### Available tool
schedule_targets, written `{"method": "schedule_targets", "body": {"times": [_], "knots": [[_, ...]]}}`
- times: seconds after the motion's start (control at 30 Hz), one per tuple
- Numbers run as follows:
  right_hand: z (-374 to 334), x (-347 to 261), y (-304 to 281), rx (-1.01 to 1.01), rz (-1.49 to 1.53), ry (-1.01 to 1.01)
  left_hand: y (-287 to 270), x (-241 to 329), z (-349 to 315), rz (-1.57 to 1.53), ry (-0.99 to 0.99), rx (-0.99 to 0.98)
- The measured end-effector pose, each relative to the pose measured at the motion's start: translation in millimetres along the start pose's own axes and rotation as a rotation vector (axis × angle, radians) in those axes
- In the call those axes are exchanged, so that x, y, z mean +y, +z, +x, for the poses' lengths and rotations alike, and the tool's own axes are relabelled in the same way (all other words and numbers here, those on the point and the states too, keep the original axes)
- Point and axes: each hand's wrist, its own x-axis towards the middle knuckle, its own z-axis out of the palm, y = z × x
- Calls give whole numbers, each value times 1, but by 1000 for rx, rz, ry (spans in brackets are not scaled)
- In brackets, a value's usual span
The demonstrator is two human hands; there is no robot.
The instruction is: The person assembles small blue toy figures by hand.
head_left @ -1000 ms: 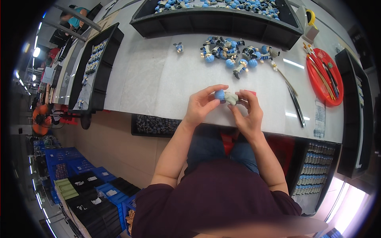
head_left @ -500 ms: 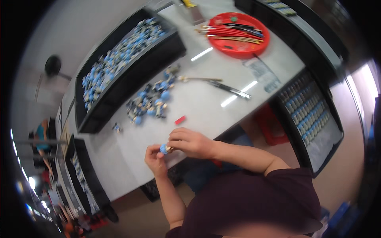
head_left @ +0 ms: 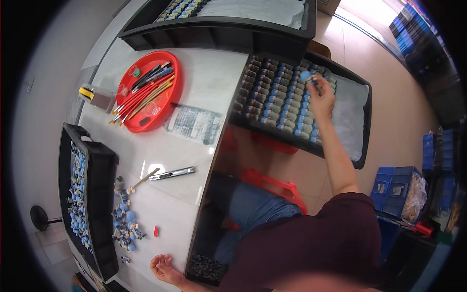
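Note:
My right hand (head_left: 321, 100) is closed on a small figurine (head_left: 305, 76) with a light blue top. It holds the figurine above a black tray (head_left: 360, 158), over rows of similar figurines (head_left: 276, 97) lying on a white sheet. My left hand (head_left: 166, 270) rests by the near edge of the white table, fingers loosely curled and apart, with nothing visible in them. A small red block (head_left: 156, 231) lies just beyond that hand. Farther left is a loose pile of blue and dark figurines (head_left: 125, 221).
A black bin (head_left: 104, 168) full of figurine pieces stands at the left. On the table are a red round tray (head_left: 177, 73) of brushes and pens, a cutter knife (head_left: 172, 173) and a brush (head_left: 146, 180). Another black tray (head_left: 219, 36) stands at the back.
My view has turned to the right. My hands were together at the figurine; now my right hand has carried it over the tray of rows, while my left stays at the table.

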Motion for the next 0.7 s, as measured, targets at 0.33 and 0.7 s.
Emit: {"method": "schedule_targets", "body": {"times": [0.33, 0.7], "knots": [[117, 193, -71, -107, -879, 67, 2, 1, 1, 161, -31, 66], [142, 229, -60, -301, -959, 137, 9, 3, 2, 193, -36, 76]]}}
